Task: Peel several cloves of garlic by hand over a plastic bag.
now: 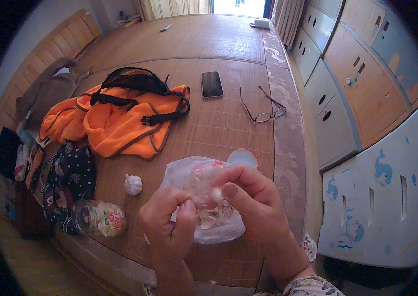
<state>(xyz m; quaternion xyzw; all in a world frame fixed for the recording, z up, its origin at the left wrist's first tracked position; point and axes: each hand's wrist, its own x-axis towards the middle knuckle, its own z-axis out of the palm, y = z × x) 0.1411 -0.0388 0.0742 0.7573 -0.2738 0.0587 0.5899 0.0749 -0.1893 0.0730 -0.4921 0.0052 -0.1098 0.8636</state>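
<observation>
Between the thumb and fingers of my right hand (pixel 258 204) is a pale garlic clove (pixel 217 194). My left hand (pixel 169 222) is closed in a pinch close beside it; whatever its fingertips hold is too small to make out. Beneath both hands a white plastic bag (pixel 174 172) lies spread out, with papery garlic skins (pixel 214 217) on it. A whole garlic bulb (pixel 133 185) rests to the left of the bag. Nearer to me, a clear jar (pixel 99 218) holds peeled cloves and appears tilted or lying over. Behind my right hand lies a round white lid (pixel 242 158) with a red rim.
An orange garment (pixel 130 128) with black straps covers the left middle of the woven mat (pixel 228 44). Farther back are a phone (pixel 212 84) and glasses (pixel 263 117). Dark patterned cloth (pixel 68 182) lies left of the jar. Cabinets (pixel 362 197) line the right side.
</observation>
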